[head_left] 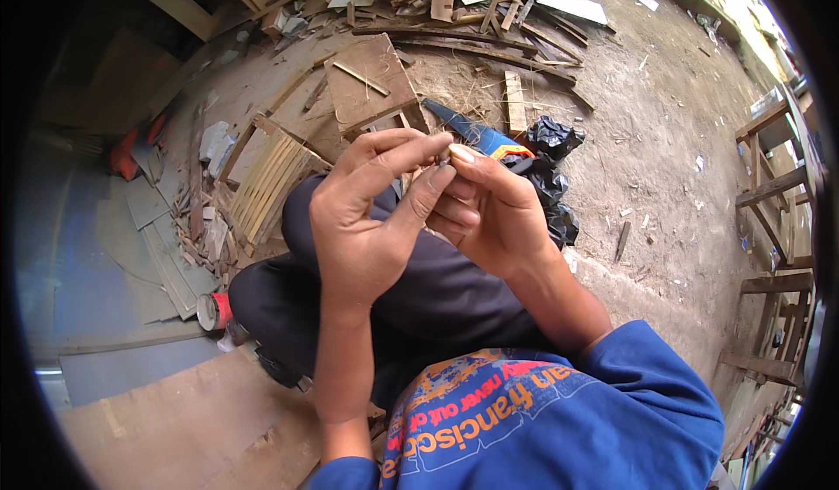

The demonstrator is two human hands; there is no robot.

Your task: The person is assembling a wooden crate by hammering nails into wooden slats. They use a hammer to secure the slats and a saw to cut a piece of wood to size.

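My left hand [360, 215] and my right hand [507, 215] meet above my lap, fingertips almost touching. Both are closed in a pinch around something tiny, too small to name and mostly covered by the fingers. Just beyond them lies a hand saw [463, 126] with a blue blade and an orange-and-black handle. Crumpled black plastic [552, 175] sits beside the saw's handle. Behind my left hand stands a small wooden box-like piece [367, 75] with a thin stick on top. A slatted wooden piece [269, 184] leans farther left.
Scrap wood [489, 18] is heaped at the far side. A short wood block [515, 101] lies past the saw. Wooden frames [773, 193] line the right edge. At left are a red can [213, 312], grey sheets [131, 368] and a broad board [192, 420].
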